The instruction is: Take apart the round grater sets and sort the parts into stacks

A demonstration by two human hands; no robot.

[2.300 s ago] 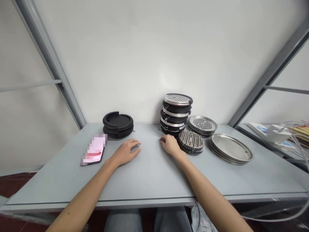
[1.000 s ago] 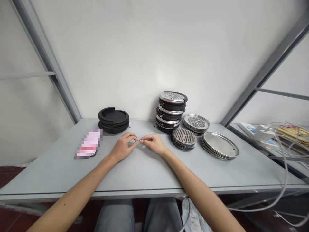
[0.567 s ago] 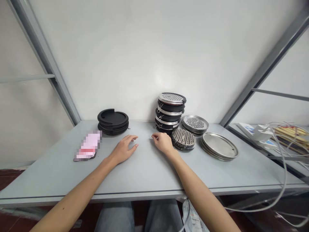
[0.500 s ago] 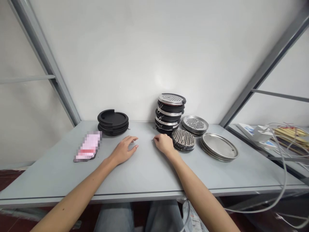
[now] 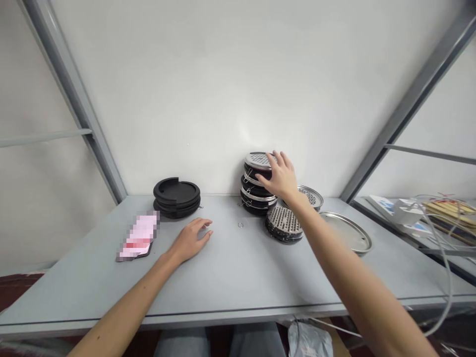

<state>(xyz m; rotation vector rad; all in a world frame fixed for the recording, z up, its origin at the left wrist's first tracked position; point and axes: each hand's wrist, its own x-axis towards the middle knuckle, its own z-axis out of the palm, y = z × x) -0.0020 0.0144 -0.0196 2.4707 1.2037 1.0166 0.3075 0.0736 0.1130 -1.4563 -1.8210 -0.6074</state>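
Observation:
My right hand [image 5: 278, 173], fingers apart, is raised at the right side of a tall stack of black and silver round pieces [image 5: 256, 191]. A perforated metal disc [image 5: 258, 159] tops that stack, and wire loops stick out on its left side. Whether the fingertips touch the stack, I cannot tell. My left hand [image 5: 191, 240] rests on the table with its fingers loosely apart and nothing in them. On the table between the hands lies a small metal ring [image 5: 240, 225]. Behind my left hand sits a low pile of black round trays [image 5: 177, 198].
A phone [image 5: 139, 235] with a blurred screen lies at the left. Perforated discs [image 5: 284, 223] are piled right of the tall stack, with flat metal plates [image 5: 349, 230] partly behind my forearm. Cables [image 5: 444, 248] hang at the right edge. A wall closes off the back.
My right hand has lifted from the table and moved up and right to the tall stack. The small ring now shows where that hand was. My left hand has hardly moved.

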